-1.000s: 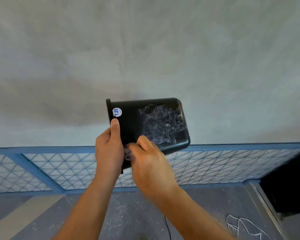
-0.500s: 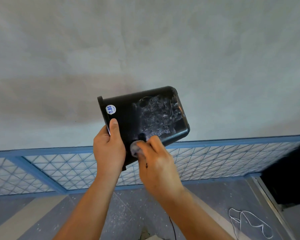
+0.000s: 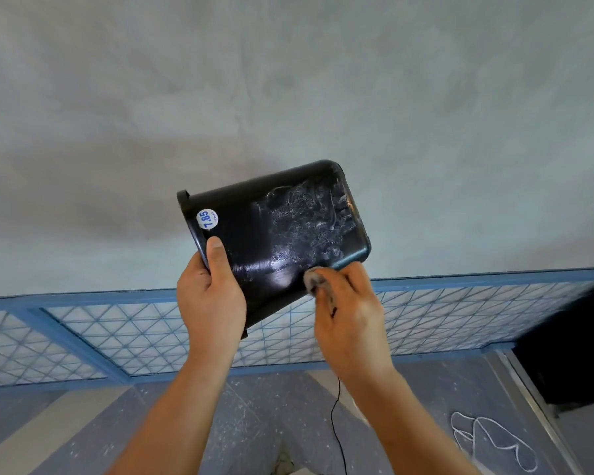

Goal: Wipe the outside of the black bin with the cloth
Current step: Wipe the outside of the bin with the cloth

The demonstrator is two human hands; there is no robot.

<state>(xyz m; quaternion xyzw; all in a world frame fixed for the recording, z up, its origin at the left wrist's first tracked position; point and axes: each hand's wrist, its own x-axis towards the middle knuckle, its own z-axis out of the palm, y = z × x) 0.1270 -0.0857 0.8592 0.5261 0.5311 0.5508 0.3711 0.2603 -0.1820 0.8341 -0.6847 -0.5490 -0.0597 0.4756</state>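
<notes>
Holding the black bin (image 3: 271, 234) up in the air on its side, rim to the left and base to the right, well clear of the floor. That gives the wiping hand free access to the side wall. Left hand (image 3: 211, 296) is clamped on the rim edge, thumb on the outer wall just below the round white sticker (image 3: 207, 219), rest of the fingers hidden, probably inside. Grip sits at the rim so it stays off the dirty area. Right hand (image 3: 348, 310) is closed around a small bunched grey cloth (image 3: 314, 277), pressed against the bin's lower edge near the base corner. White smears or suds (image 3: 309, 221) cover the wall's base half; the rim half looks glossy. Judging by that, the wipe is partway done. Blue mesh railing (image 3: 83, 327) behind, not in play.
</notes>
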